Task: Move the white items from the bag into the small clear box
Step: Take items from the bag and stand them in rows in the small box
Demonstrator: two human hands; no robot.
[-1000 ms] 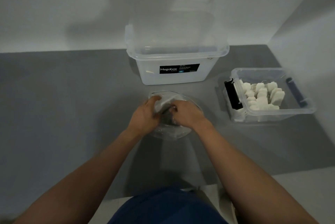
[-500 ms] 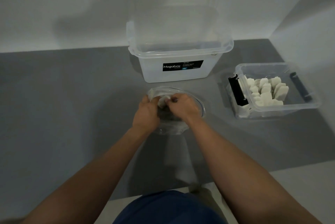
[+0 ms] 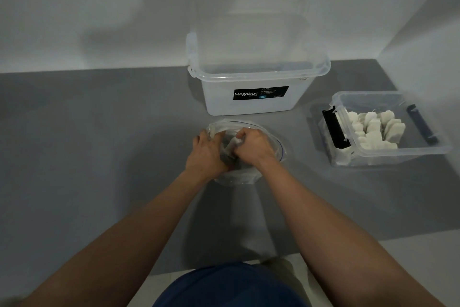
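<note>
A clear zip bag (image 3: 270, 136) lies open on the grey surface in front of me. My left hand (image 3: 205, 155) grips its near left edge. My right hand (image 3: 251, 146) is inside the bag, fingers closed on a white item (image 3: 232, 145) that shows between the two hands. The rest of the bag's contents is hidden under my hands. To the right stands the small clear box (image 3: 388, 157) with black latches, holding several white items (image 3: 373, 128).
A large clear Megabox tub (image 3: 254, 97) stands just behind the bag, its lid leaning on the white wall. A side wall rises close behind the small box. The grey surface ends at a pale edge near my body.
My right hand has pushed deeper into the bag and closed on a white item. The left hand shifted slightly along the bag's edge. The view has tilted a little.
</note>
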